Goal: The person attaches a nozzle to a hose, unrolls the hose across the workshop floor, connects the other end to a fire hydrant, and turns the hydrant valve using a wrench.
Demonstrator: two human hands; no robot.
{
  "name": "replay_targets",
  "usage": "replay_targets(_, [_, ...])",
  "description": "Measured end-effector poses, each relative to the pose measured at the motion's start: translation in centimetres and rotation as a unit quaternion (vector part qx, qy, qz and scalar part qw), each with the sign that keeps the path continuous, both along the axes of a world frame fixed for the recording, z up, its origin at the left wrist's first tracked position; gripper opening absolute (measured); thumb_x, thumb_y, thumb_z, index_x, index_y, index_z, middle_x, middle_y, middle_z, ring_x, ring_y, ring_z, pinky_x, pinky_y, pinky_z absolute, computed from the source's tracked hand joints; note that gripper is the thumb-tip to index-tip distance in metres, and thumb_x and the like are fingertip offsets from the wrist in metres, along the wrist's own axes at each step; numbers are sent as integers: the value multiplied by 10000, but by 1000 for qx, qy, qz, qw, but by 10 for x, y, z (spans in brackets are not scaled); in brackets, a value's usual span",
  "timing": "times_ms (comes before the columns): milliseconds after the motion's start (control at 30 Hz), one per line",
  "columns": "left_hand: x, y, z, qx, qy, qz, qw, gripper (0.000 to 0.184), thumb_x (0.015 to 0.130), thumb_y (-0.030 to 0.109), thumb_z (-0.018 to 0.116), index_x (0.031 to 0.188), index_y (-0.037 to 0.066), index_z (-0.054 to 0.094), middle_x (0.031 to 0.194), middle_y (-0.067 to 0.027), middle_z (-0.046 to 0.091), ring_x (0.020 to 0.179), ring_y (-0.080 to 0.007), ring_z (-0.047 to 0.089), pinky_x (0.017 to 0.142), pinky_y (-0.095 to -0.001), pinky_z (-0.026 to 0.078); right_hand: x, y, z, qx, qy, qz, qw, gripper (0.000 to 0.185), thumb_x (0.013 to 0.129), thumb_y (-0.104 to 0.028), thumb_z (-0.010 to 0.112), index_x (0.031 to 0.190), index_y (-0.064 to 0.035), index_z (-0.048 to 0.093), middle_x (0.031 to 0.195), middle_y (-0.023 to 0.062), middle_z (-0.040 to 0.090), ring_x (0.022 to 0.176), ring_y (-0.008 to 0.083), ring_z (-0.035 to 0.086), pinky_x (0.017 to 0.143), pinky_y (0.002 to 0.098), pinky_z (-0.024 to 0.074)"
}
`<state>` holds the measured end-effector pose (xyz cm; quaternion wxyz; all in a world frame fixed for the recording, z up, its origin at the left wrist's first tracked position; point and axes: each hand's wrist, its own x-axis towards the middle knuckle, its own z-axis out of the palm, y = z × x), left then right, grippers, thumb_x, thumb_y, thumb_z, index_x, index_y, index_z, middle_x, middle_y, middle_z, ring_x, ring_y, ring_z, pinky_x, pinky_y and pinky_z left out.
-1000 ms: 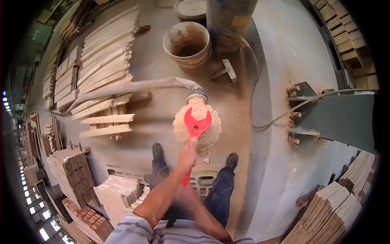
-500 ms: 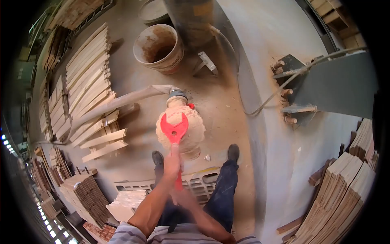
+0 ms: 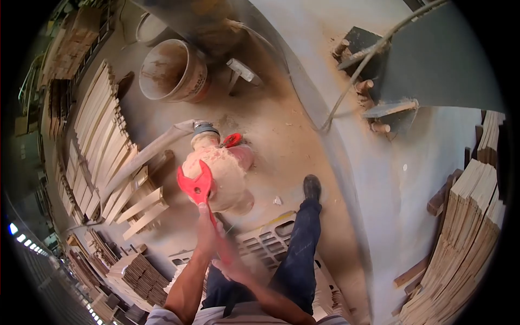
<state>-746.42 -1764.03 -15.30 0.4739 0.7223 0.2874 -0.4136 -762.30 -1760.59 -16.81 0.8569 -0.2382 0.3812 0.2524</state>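
Observation:
A red open-jaw wrench (image 3: pixel 195 187) is in my hands, its jaw over the near left side of a dust-coated hydrant (image 3: pixel 221 181); I cannot tell whether they touch. My left hand (image 3: pixel 208 230) wraps the handle below the jaw. Lower down, my right hand (image 3: pixel 232 268), blurred, closes about the handle's end. Red paint shows through the dust on the hydrant's right side, by a red round part (image 3: pixel 232 141). A grey coupling (image 3: pixel 205 129) at the top joins it to a pale hose (image 3: pixel 149 154) running left.
A dirty bucket (image 3: pixel 172 73) stands beyond the hydrant, near a small pale stand (image 3: pixel 244 71). Wooden slats (image 3: pixel 100 122) lie left. A steel column base with bolts (image 3: pixel 379 86) and stacked boards (image 3: pixel 460 216) are at right. A slotted plate (image 3: pixel 265 241) lies by my legs.
The view has turned, so the hydrant and bucket sit farther left. The wrench jaw has shifted from the hydrant's middle to its left side, exposing more red. Both hands stay by the handle.

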Motion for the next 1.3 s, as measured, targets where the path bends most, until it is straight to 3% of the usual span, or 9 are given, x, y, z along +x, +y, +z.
replay_targets(267, [1, 6, 1, -44, 15, -7, 999, 637, 824, 745, 366, 716, 118, 393, 481, -21, 374, 361, -161, 397, 367, -289, 376, -8, -3, -1, 4, -39, -27, 999, 453, 881, -445, 601, 649, -68, 504, 503, -16, 454, 416, 99, 441, 400, 268, 340])
replay_targets(367, [0, 5, 2, -27, 10, -14, 999, 624, 823, 745, 368, 721, 129, 391, 480, -15, 367, 365, -163, 390, 374, -287, 373, -3, -24, 10, -5, -44, 22, 999, 388, 898, -343, 600, 644, -61, 521, 484, 6, 468, 392, 119, 441, 411, 288, 362])
replay_targets(467, [-1, 6, 2, -23, 8, -16, 1000, 608, 822, 743, 371, 719, 144, 386, 480, -12, 365, 363, -166, 382, 370, -285, 365, -1, -32, 14, 5, -33, 37, 999, 428, 894, -389, 594, 639, -51, 527, 475, 11, 472, 397, 134, 450, 431, 302, 378])
replay_targets(533, [-1, 2, 4, -6, 9, 13, 1000, 602, 818, 745, 374, 716, 151, 378, 477, -11, 358, 361, -163, 374, 368, -281, 358, 0, -38, 16, -5, -39, 40, 998, 498, 877, -507, 576, 660, -62, 516, 489, -9, 459, 419, 106, 456, 410, 277, 356])
replay_targets(1033, [0, 6, 3, 8, 16, 18, 1000, 618, 815, 754, 362, 709, 146, 380, 477, -15, 358, 363, -165, 361, 378, -294, 347, -8, -9, 1, 85, -55, -9, 995, 455, 908, -457, 545, 670, -71, 515, 506, -2, 468, 438, 121, 455, 445, 282, 342])
replay_targets(1133, [1, 5, 4, -7, 20, 20, 1000, 614, 829, 746, 345, 710, 144, 384, 473, -18, 351, 366, -170, 370, 377, -296, 355, -4, -22, 5, 70, -55, 32, 996, 382, 914, -382, 566, 716, -60, 516, 511, 1, 469, 424, 117, 449, 425, 273, 338])
replay_targets(1300, [2, 10, -1, -14, 19, 15, 1000, 621, 820, 752, 357, 710, 141, 382, 464, -18, 345, 352, -170, 366, 364, -294, 358, -7, -10, 2, 47, -49, -7, 998, 419, 888, -412, 603, 685, -55, 519, 523, -21, 466, 434, 84, 442, 420, 253, 350])
